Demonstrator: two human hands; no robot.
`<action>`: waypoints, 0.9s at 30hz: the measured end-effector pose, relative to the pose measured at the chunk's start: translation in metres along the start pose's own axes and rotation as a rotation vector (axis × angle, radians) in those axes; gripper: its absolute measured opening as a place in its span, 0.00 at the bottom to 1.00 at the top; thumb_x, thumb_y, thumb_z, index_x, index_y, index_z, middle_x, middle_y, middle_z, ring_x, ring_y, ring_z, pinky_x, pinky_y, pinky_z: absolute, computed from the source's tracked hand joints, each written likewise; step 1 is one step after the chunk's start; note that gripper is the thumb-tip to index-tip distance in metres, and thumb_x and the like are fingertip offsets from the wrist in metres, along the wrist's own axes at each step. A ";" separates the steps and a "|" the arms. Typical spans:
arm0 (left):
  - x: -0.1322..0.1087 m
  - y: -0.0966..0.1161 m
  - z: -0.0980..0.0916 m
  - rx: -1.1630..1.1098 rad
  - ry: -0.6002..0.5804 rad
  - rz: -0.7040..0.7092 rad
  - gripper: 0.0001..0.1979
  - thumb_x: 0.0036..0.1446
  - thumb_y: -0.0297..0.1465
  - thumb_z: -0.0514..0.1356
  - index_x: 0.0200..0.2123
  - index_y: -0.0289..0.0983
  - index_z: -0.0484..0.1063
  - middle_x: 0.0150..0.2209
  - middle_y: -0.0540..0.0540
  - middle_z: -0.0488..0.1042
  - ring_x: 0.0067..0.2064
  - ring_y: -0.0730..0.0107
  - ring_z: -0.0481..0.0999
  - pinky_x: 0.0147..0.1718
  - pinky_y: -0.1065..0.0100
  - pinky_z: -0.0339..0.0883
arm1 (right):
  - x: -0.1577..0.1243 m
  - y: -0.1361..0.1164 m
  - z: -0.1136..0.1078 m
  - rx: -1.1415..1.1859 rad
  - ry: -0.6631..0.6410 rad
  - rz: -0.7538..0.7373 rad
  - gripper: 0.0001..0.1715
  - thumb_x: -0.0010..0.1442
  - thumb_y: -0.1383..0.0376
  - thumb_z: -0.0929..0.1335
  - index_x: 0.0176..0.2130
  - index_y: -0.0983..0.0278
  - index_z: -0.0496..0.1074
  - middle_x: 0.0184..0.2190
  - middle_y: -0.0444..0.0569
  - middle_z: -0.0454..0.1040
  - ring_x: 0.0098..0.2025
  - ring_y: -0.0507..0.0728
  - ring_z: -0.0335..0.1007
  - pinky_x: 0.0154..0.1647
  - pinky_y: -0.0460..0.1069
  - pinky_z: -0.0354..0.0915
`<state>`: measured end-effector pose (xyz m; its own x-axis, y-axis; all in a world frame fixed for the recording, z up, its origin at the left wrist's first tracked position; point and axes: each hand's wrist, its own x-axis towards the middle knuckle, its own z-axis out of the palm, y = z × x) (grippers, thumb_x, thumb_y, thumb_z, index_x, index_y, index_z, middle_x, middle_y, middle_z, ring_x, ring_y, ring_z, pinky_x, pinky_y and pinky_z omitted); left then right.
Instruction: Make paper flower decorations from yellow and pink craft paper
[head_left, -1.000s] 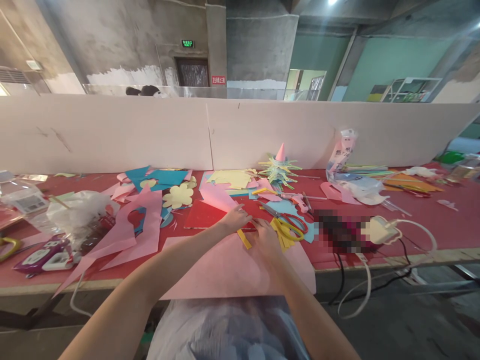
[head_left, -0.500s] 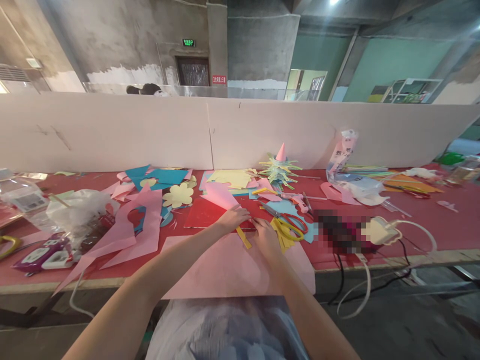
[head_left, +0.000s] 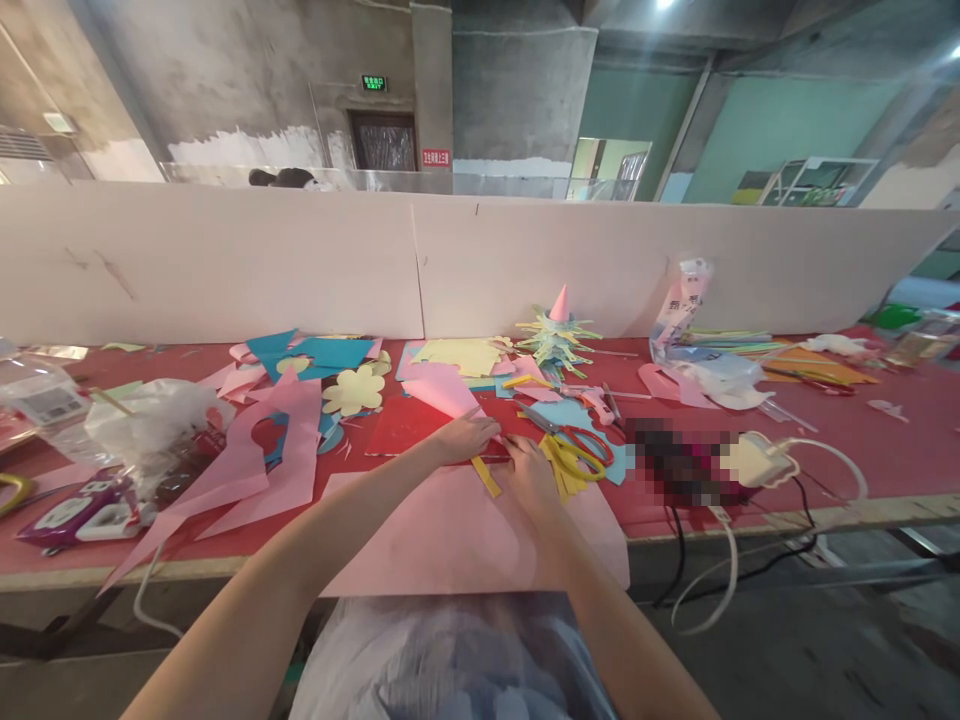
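Observation:
A piece of pink paper (head_left: 441, 388), rolled or folded to a narrow end, lies over a red sheet (head_left: 401, 428). My left hand (head_left: 469, 437) is closed on its narrow end. The fingertips of my right hand (head_left: 529, 468) pinch the same end from the other side; the exact grip is partly hidden. Below the fingers a yellow paper strip (head_left: 487, 478) slants down across a large pink sheet (head_left: 450, 545) at the table's front edge. Yellow-handled scissors (head_left: 576, 462) and a red-handled pair (head_left: 596, 440) lie close to my right hand.
A paper tree with a pink cone top (head_left: 559, 330) stands behind. Left are pink offcuts (head_left: 296, 450), a yellow paper flower (head_left: 355, 391) and a purple-white power strip (head_left: 79, 512). A pink glue gun (head_left: 598, 404), a charger (head_left: 754, 462) and cables lie right. A white board (head_left: 300, 265) borders the back.
Both hands stay at the narrow end of the pink paper, with hardly any finger movement. The whole view has shifted very slightly.

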<state>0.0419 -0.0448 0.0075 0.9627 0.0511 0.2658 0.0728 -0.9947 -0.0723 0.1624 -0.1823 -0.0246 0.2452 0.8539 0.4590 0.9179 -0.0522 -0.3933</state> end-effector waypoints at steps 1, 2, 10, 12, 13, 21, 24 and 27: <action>0.001 0.000 -0.001 0.017 -0.016 0.017 0.15 0.58 0.24 0.50 0.48 0.37 0.66 0.50 0.43 0.70 0.54 0.66 0.66 0.58 0.62 0.45 | 0.000 -0.001 -0.001 0.007 0.002 0.002 0.24 0.56 0.72 0.61 0.51 0.62 0.69 0.49 0.50 0.69 0.51 0.58 0.62 0.51 0.50 0.57; 0.002 -0.001 -0.002 0.034 -0.030 0.031 0.15 0.58 0.23 0.50 0.48 0.37 0.66 0.50 0.43 0.71 0.55 0.66 0.66 0.57 0.62 0.46 | -0.001 -0.002 -0.001 0.014 0.008 0.003 0.24 0.55 0.71 0.62 0.51 0.62 0.69 0.49 0.50 0.69 0.51 0.58 0.62 0.51 0.50 0.57; 0.003 -0.003 -0.012 0.080 -0.083 0.069 0.18 0.55 0.20 0.53 0.49 0.36 0.66 0.50 0.42 0.71 0.54 0.65 0.67 0.54 0.63 0.51 | -0.001 -0.003 -0.002 0.056 0.040 0.012 0.24 0.52 0.71 0.63 0.49 0.63 0.70 0.48 0.51 0.70 0.50 0.58 0.63 0.51 0.52 0.58; 0.003 -0.003 -0.013 0.086 -0.085 0.080 0.17 0.55 0.20 0.53 0.48 0.35 0.66 0.49 0.41 0.72 0.52 0.64 0.68 0.53 0.63 0.52 | 0.001 -0.001 -0.002 0.087 0.044 0.023 0.24 0.52 0.72 0.62 0.49 0.63 0.71 0.48 0.51 0.71 0.50 0.58 0.63 0.52 0.52 0.58; 0.004 -0.003 -0.014 0.084 -0.081 0.082 0.17 0.54 0.20 0.53 0.48 0.34 0.67 0.49 0.41 0.72 0.52 0.64 0.69 0.53 0.63 0.53 | 0.001 0.000 -0.002 0.112 0.050 0.033 0.24 0.52 0.73 0.61 0.48 0.63 0.71 0.48 0.50 0.71 0.50 0.58 0.64 0.52 0.52 0.58; 0.007 0.001 -0.020 0.034 -0.059 0.056 0.16 0.55 0.20 0.53 0.46 0.36 0.68 0.47 0.44 0.73 0.50 0.66 0.70 0.53 0.65 0.55 | 0.009 -0.002 -0.010 0.165 0.081 0.025 0.17 0.57 0.70 0.60 0.43 0.63 0.72 0.39 0.51 0.73 0.42 0.57 0.67 0.45 0.52 0.61; 0.010 0.004 -0.020 0.028 -0.028 0.023 0.13 0.57 0.22 0.51 0.44 0.37 0.69 0.45 0.44 0.74 0.47 0.66 0.71 0.51 0.65 0.56 | 0.012 -0.002 -0.008 0.117 0.067 0.042 0.16 0.57 0.70 0.60 0.43 0.64 0.71 0.39 0.52 0.73 0.43 0.58 0.67 0.45 0.52 0.61; 0.011 0.004 -0.018 0.031 -0.012 -0.007 0.13 0.58 0.23 0.49 0.41 0.37 0.71 0.42 0.44 0.75 0.45 0.66 0.72 0.49 0.65 0.57 | 0.017 0.001 -0.005 0.109 0.058 0.040 0.16 0.56 0.69 0.61 0.44 0.65 0.69 0.40 0.52 0.73 0.44 0.58 0.67 0.44 0.52 0.61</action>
<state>0.0481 -0.0502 0.0275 0.9652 0.0596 0.2547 0.0875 -0.9912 -0.0998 0.1686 -0.1702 -0.0135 0.3016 0.8205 0.4855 0.8684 -0.0262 -0.4952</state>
